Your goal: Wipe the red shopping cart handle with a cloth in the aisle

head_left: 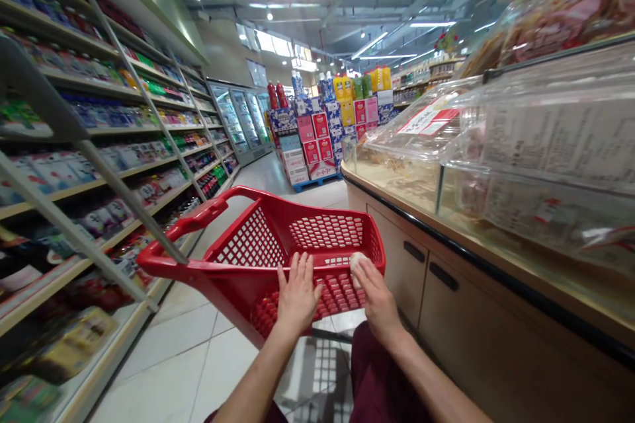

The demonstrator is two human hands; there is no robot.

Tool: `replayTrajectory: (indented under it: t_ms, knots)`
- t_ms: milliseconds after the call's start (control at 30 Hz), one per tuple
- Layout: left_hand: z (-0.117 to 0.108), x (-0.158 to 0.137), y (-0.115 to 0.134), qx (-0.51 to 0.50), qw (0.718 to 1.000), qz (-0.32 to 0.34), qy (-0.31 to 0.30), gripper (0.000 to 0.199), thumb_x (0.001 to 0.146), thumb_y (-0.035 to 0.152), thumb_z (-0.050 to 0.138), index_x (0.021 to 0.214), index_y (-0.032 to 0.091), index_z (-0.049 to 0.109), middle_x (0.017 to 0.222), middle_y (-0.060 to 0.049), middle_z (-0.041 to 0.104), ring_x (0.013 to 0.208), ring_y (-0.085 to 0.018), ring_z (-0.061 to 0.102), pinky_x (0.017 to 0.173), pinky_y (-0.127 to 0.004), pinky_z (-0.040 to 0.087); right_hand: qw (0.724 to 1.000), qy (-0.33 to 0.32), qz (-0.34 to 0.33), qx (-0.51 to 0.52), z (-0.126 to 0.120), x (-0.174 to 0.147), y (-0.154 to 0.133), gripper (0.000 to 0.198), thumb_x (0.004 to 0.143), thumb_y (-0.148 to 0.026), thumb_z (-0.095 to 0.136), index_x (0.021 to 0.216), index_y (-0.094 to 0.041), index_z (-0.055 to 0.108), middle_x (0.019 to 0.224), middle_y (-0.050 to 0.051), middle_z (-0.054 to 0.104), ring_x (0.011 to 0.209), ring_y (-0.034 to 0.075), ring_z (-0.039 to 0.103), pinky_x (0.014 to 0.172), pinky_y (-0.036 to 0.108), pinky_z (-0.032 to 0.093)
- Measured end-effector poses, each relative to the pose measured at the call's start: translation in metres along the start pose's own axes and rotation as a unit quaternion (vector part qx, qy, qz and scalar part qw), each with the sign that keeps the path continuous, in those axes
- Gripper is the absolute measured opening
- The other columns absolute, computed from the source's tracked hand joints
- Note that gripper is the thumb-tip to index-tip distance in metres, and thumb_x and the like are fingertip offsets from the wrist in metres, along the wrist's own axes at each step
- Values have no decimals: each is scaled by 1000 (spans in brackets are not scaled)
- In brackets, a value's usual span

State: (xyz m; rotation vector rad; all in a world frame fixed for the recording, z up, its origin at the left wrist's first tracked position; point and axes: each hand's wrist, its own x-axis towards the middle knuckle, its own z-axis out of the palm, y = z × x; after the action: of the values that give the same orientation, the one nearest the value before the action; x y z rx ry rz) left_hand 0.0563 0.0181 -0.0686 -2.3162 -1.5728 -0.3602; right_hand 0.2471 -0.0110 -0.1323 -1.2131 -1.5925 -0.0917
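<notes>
A red plastic shopping cart stands in front of me, its lattice-walled basket turned sideways. My left hand rests on the near rim of the basket, fingers stretched out and nothing in it. Further right along the same rim, my right hand presses a crumpled white cloth with its fingers curled over it. Most of the cloth is hidden under the fingers. The cart's grey handle bar rises at the left.
Tall shelves of packaged drinks line the left. On the right is a wooden counter with glass edging and plastic-wrapped food packs. Stacked boxes and bottles stand ahead, with glass-door fridges behind. White tiles cover the floor.
</notes>
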Motion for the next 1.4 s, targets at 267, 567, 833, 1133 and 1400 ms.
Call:
replayTrajectory:
  t_ms: [267, 567, 833, 1133, 1400]
  knots:
    - [-14, -7, 5, -23, 998, 31, -47, 62, 76, 33, 40, 133, 15, 24, 141, -7, 25, 132, -23, 12, 107, -48, 8, 999, -1, 21, -32, 10, 23, 22, 50, 79, -8, 37, 126, -22, 42, 133, 4, 40, 124, 18, 33, 102, 41, 32]
    - [-14, -14, 14, -39, 998, 0, -49, 70, 70, 32, 42, 133, 12, 23, 142, -8, 20, 132, -23, 7, 107, -48, 2, 997, 31, 47, -50, 13, 26, 27, 54, 76, -4, 33, 127, -19, 42, 133, 6, 40, 125, 20, 31, 101, 45, 32]
    - [-20, -15, 19, -25, 998, 1, -60, 70, 70, 33, 42, 134, 11, 22, 143, -8, 20, 132, -23, 8, 107, -48, 5, 995, 55, 51, -64, 5, 18, 27, 49, 80, -8, 33, 126, -21, 43, 131, 6, 43, 124, 20, 32, 100, 45, 33]
    - [-19, -15, 24, -8, 998, 10, -63, 72, 70, 36, 41, 134, 10, 20, 143, -7, 17, 132, -23, 7, 108, -47, 7, 998, 43, 31, -44, 7, 18, 29, 48, 80, -9, 33, 125, -23, 44, 131, 4, 42, 124, 18, 33, 101, 41, 33]
    - [-14, -11, 26, -10, 999, 11, -50, 72, 70, 35, 41, 134, 10, 20, 143, -8, 17, 132, -23, 7, 107, -47, 8, 1000, -10, -22, -8, 12, 16, 18, 49, 80, -10, 35, 127, -21, 41, 136, 4, 36, 125, 18, 30, 104, 40, 28]
